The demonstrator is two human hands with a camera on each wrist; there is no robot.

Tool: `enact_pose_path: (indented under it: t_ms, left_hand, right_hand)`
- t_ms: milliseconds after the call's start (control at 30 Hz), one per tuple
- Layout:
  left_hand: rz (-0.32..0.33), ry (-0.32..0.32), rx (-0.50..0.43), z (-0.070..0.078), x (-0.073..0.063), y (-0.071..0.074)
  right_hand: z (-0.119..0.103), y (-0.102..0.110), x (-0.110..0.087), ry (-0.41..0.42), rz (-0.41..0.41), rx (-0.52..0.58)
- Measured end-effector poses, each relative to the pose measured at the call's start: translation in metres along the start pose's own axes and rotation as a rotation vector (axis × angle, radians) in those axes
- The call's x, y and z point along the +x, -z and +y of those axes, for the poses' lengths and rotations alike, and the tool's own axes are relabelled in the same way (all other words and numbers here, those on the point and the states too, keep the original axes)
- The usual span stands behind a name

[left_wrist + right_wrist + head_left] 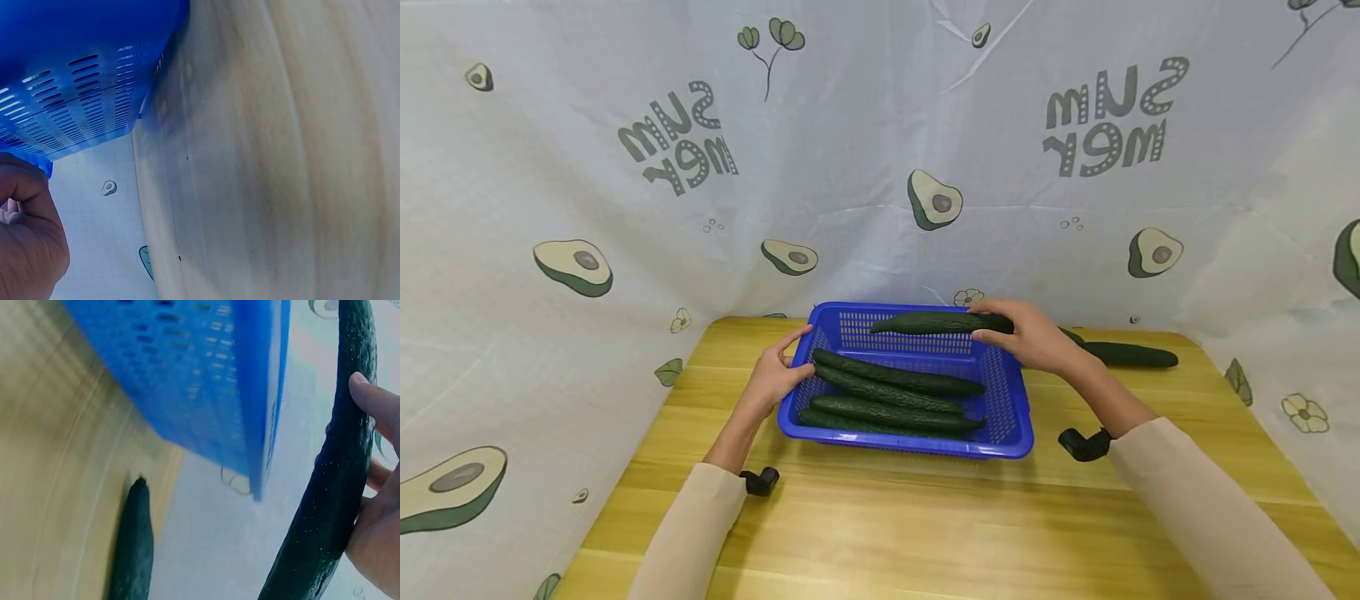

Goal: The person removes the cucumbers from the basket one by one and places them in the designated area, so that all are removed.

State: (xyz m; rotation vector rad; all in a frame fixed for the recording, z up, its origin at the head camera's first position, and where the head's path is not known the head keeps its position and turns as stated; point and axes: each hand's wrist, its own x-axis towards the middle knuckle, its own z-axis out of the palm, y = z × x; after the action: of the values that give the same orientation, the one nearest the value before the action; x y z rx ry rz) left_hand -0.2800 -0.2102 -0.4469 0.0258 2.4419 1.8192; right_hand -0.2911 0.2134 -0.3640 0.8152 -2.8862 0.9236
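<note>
A long dark green cucumber (925, 322) is in my right hand (1026, 333), held level above the back part of the blue plastic basket (910, 446). In the right wrist view, thumb and fingers grip this cucumber (331, 481) around its middle, higher than the basket's rim. My left hand (771, 379) holds the basket's left rim, thumb over the inner edge beside the cucumber ends. Several cucumbers (895, 412) lie side by side in the basket, mostly toward the front. From the left wrist, the left hand (28, 231) shows with curled fingers under the basket's edge.
Another cucumber (1131, 355) lies on the wooden table (895, 533) to the right of the basket. Behind the table hangs a white cloth (857, 158) printed with avocados and lettering; it also borders both sides.
</note>
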Motion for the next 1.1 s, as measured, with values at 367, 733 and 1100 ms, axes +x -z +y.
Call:
enact_pose_path:
  t_ms: [367,733,1100]
  left_hand:
    - [-0.008,-0.010,-0.005,0.002,-0.001,0.001]
    - [-0.041,0.021,-0.003,0.000,0.003,0.003]
    - [-0.024,-0.001,0.003,0.000,0.000,0.001]
  right_hand:
    - [0.018,0.019,-0.029,-0.057,0.018,-0.032]
    - [0.042,0.031,-0.054,-0.081,0.028,-0.049]
    - [0.063,0.050,-0.083,-0.141,0.046,-0.074]
